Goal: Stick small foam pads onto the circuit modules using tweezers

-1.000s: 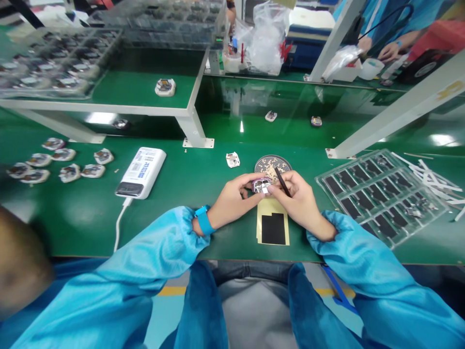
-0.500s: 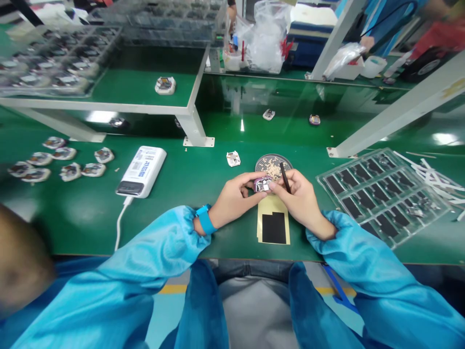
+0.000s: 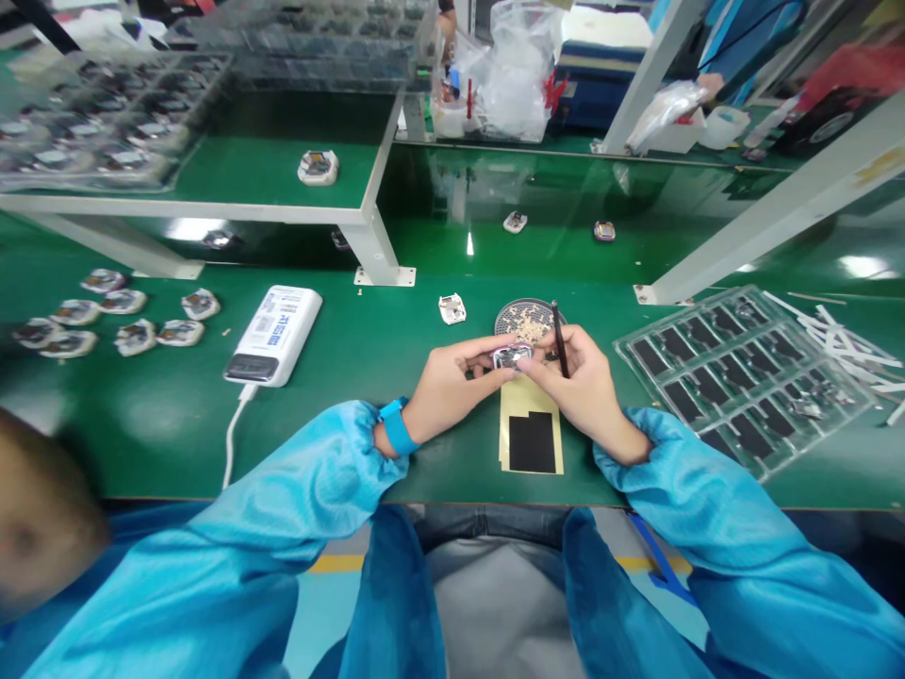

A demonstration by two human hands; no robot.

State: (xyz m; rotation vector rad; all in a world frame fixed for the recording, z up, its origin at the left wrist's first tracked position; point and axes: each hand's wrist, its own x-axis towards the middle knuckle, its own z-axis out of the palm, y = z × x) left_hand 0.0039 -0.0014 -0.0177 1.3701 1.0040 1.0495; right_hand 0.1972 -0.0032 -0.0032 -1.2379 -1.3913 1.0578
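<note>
Between my hands is a small purple-rimmed device housing [image 3: 512, 356] with metallic parts inside. My left hand [image 3: 458, 381] grips it by its left side, fingers and thumb closed. My right hand [image 3: 581, 381] touches its right edge with the thumb, while a slim black pen-like tool [image 3: 561, 339] stands nearly upright between the fingers. Just behind the hands sits a round dark dish [image 3: 503, 319] with many tiny beige pieces. Below them lies a yellowish backing sheet [image 3: 505, 424] carrying a black adhesive piece [image 3: 533, 443]. A white open housing [image 3: 452, 308] rests behind my left hand.
A clear tray [image 3: 629, 351] of black pieces lies right, beside white strips [image 3: 841, 344]. Left are a white power bank [image 3: 274, 335] with a cable and several housings [image 3: 134, 336]. A raised shelf [image 3: 269, 203] and slanted post [image 3: 764, 198] stand behind. Another person's head [image 3: 42, 519] is at left.
The black tool has turned more upright in my right hand. The housing has tilted slightly between my fingers. The whole view has shifted a little.
</note>
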